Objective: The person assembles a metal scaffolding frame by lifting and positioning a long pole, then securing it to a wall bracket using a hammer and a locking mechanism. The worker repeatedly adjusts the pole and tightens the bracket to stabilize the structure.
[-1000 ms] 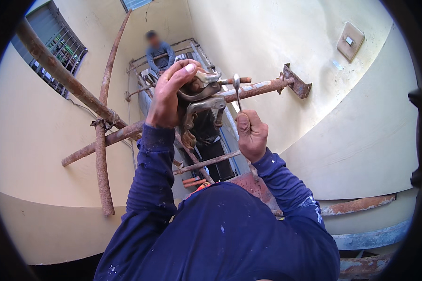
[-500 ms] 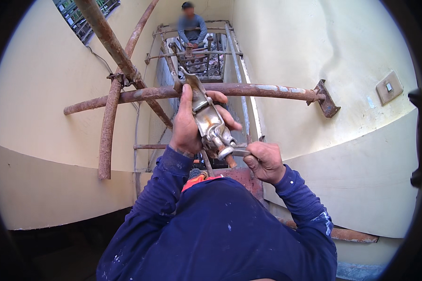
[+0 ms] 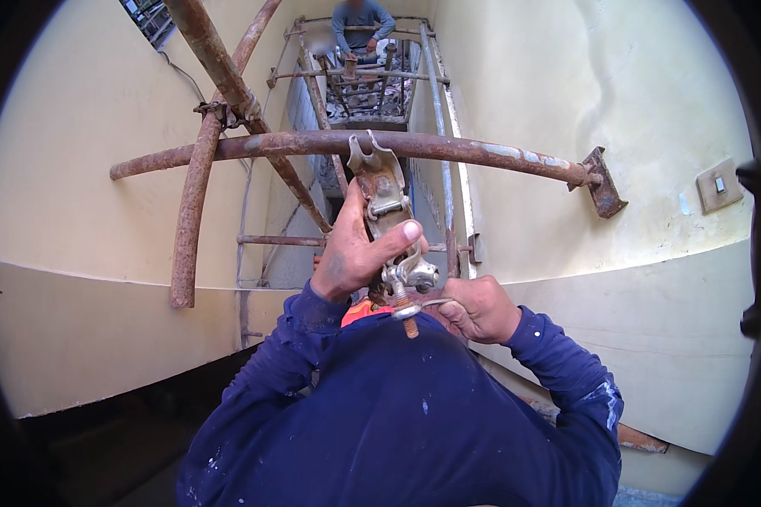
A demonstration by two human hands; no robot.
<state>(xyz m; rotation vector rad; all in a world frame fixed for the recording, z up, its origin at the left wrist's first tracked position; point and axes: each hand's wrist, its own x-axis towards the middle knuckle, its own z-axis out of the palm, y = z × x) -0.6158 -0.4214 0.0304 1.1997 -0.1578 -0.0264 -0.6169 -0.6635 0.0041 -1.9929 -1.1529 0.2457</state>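
A metal scaffold coupler (image 3: 386,208) stands nearly upright in front of my chest, its curved jaws at the top and a rusty threaded bolt (image 3: 410,326) with a flanged nut at the bottom. My left hand (image 3: 359,245) is closed around its body, thumb across the front. To the right of the bolt, my right hand (image 3: 479,311) is closed on a thin metal rod (image 3: 436,302) that reaches to the nut. The rod's other end is hidden in my fist. The coupler's top overlaps the rusty horizontal pipe (image 3: 448,147) in view; contact cannot be told.
Rusty scaffold tubes (image 3: 196,211) cross at the left, joined by another coupler (image 3: 217,113). The horizontal pipe ends in a plate (image 3: 604,182) by the right wall, near a switch (image 3: 719,184). Another person (image 3: 361,25) sits at the far end behind more poles.
The coupler has turned more upright and come lower, toward my chest. My left thumb now lies across its front. My right hand has moved slightly down with the thin rod.
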